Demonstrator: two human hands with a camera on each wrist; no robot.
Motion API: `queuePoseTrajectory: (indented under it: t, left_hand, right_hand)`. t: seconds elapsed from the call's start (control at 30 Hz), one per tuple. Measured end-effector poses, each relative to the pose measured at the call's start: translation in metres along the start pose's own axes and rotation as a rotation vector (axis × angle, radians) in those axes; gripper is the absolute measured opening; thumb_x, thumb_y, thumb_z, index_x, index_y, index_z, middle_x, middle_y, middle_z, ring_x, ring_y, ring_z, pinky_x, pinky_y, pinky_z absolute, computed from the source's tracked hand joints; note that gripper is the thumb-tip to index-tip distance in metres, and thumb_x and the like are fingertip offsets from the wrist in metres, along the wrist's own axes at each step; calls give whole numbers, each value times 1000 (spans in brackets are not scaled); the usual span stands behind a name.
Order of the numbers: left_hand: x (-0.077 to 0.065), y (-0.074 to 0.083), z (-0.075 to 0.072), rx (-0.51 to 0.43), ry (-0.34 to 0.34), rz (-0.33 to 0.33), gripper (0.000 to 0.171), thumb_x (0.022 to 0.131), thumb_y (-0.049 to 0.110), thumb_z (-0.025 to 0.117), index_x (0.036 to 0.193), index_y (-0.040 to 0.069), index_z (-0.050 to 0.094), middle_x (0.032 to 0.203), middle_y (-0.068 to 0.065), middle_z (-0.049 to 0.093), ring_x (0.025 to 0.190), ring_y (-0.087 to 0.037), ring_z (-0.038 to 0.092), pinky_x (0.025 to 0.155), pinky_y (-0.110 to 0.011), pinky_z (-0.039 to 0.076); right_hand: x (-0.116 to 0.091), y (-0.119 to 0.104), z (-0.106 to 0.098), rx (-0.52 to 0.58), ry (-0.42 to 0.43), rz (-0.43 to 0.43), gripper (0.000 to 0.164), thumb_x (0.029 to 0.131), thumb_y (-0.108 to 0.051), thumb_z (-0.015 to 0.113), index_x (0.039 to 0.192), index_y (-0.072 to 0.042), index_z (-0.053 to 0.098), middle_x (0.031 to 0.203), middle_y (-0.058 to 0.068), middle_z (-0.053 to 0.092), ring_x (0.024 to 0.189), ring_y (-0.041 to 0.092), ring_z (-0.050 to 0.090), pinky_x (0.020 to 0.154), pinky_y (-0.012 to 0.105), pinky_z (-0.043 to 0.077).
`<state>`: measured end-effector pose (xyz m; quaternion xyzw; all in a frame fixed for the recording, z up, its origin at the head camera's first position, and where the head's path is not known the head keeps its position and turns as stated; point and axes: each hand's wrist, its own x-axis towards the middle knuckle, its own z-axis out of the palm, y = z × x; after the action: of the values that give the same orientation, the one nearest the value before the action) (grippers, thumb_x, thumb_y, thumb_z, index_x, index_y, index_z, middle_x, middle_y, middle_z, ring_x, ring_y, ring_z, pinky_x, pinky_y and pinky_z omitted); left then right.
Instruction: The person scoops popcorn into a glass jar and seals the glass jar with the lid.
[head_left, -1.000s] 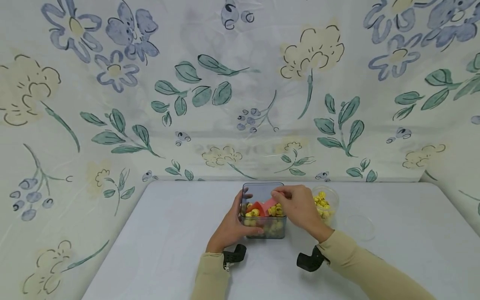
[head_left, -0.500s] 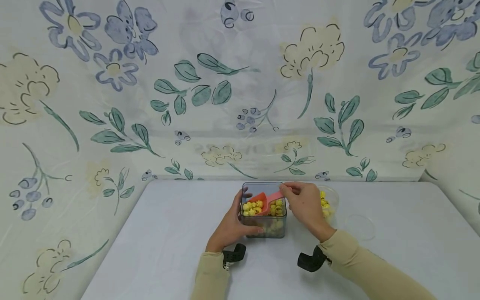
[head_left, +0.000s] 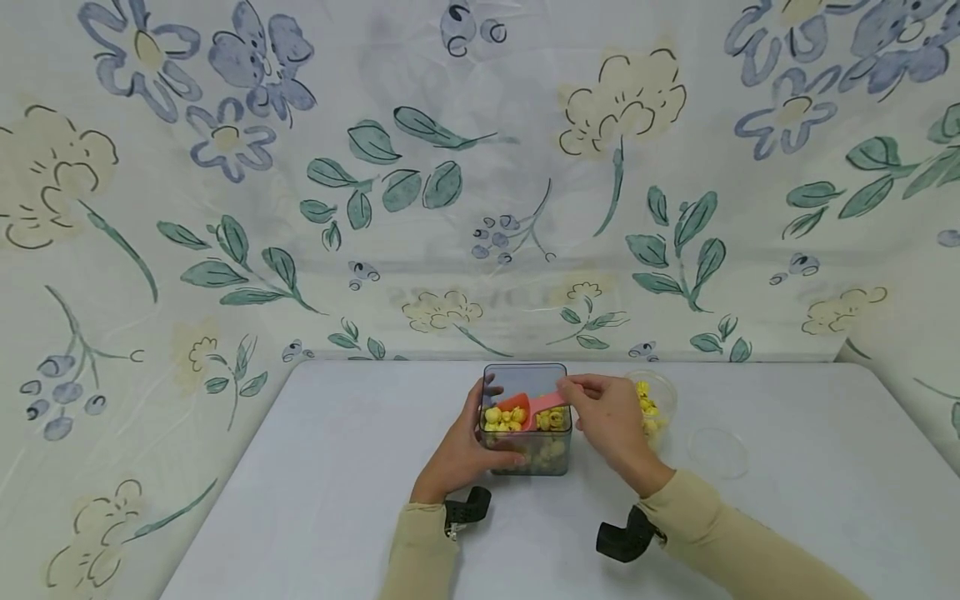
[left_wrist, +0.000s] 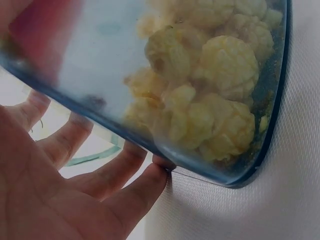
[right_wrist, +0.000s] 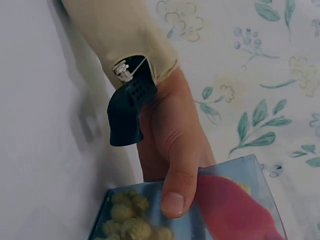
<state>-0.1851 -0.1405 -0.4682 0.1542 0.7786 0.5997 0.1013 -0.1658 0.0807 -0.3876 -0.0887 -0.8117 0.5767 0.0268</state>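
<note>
Red scoop point(head_left: 532, 412) sits in the box point(head_left: 542, 458) among popcorn point(head_left: 504, 419); the right hand point(head_left: 613, 417), at three o'clock, pinches its handle point(head_left: 549, 401). At eight o'clock the left hand point(head_left: 461, 446) grips the box. Farther toward three o'clock, a tub point(head_left: 666, 398) stands on the surface point(head_left: 352, 467).

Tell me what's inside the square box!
Yellow popcorn and a red scoop, its handle pinched by the right hand. Whatever sits under the scoop is covered, so I can't tell.
</note>
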Motion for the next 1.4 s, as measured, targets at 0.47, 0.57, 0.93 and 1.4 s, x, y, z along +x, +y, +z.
queuePoseTrajectory:
  t: [0.47, 0.57, 0.93, 1.4]
  left_hand:
    - [0, 2, 0, -21, -1, -12, 121, 72, 17, 93, 161, 29, 13, 158, 0, 33, 133, -23, 47, 110, -48, 40]
    - [1, 2, 1, -12, 7, -16, 121, 71, 17, 93, 161, 31, 14, 157, 1, 34, 136, -24, 44, 111, -49, 38]
    - [0, 2, 1, 14, 19, -13, 122, 71, 20, 94, 161, 31, 13, 155, 9, 35, 139, -25, 42, 111, -50, 37]
    - [4, 2, 3, 42, 38, -17, 123, 70, 21, 94, 162, 28, 12, 155, 5, 35, 140, -25, 39, 113, -52, 34]
  right_hand:
    - [-5, 8, -7, 83, 68, 92, 31, 98, -26, 68, 118, -3, 73, 105, 13, 74, 53, 15, 49, 49, 22, 40]
    - [-4, 9, -9, 94, 72, 104, 31, 99, -25, 66, 119, -2, 73, 107, 14, 73, 54, 14, 48, 48, 22, 40]
    - [-6, 11, -17, 198, 69, 155, 33, 100, -25, 64, 123, -1, 70, 113, 17, 71, 54, 11, 44, 48, 21, 38]
    - [4, 8, -36, 253, 72, 137, 31, 100, -22, 66, 119, 1, 71, 88, 3, 69, 50, 9, 45, 46, 22, 35]
